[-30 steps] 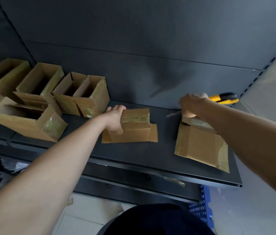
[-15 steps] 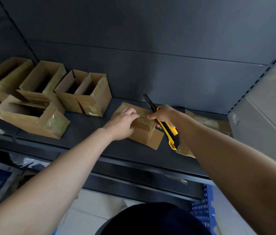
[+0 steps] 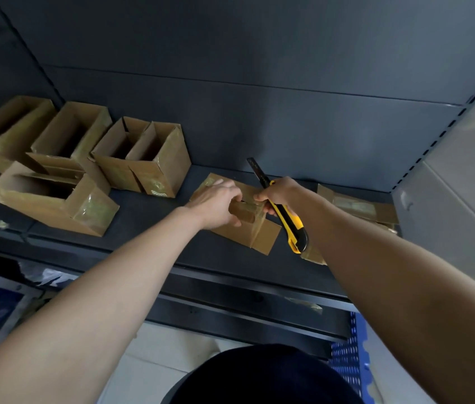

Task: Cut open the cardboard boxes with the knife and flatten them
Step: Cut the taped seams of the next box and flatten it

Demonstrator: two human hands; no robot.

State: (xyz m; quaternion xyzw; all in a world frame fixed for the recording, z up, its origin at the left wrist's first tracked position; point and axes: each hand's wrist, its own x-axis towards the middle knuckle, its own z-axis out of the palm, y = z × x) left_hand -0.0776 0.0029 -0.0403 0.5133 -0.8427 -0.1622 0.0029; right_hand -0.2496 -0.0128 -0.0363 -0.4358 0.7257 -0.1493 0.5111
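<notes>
Both hands meet over 1 partly flattened box [image 3: 247,228] lying on the dark shelf [image 3: 148,217]. The left hand [image 3: 215,204] is clamped on a raised flap of that box, fingers curled over its top edge and thumb underneath. The right hand [image 3: 281,195] is closed around the knife [image 3: 284,212], and its fingertips also touch the same flap just right of the left hand's grasp. The knife has a yellow and black handle; its blade is extended and points up and away from the grip, toward the back wall, while the butt of the handle hangs down on the near side of the fist, over the box's near right corner. The blade is clear of the cardboard.

To the right of the grip, partly hidden behind the right forearm, lies a pile of flattened cardboard [image 3: 355,204] with shiny tape on it. Well to the left of the grip stand the open boxes: 1 divided box [image 3: 154,167] nearest the hands, 1 taller box [image 3: 70,135] beyond it, 1 more [image 3: 6,132] at the far left edge, and 1 lying on its side [image 3: 49,199] toward the shelf's front edge, its opening facing up and left. All 4 are apart from the box being held. Below the grip, past the shelf's front lip, a blue perforated crate [image 3: 347,354] shows on the floor.
</notes>
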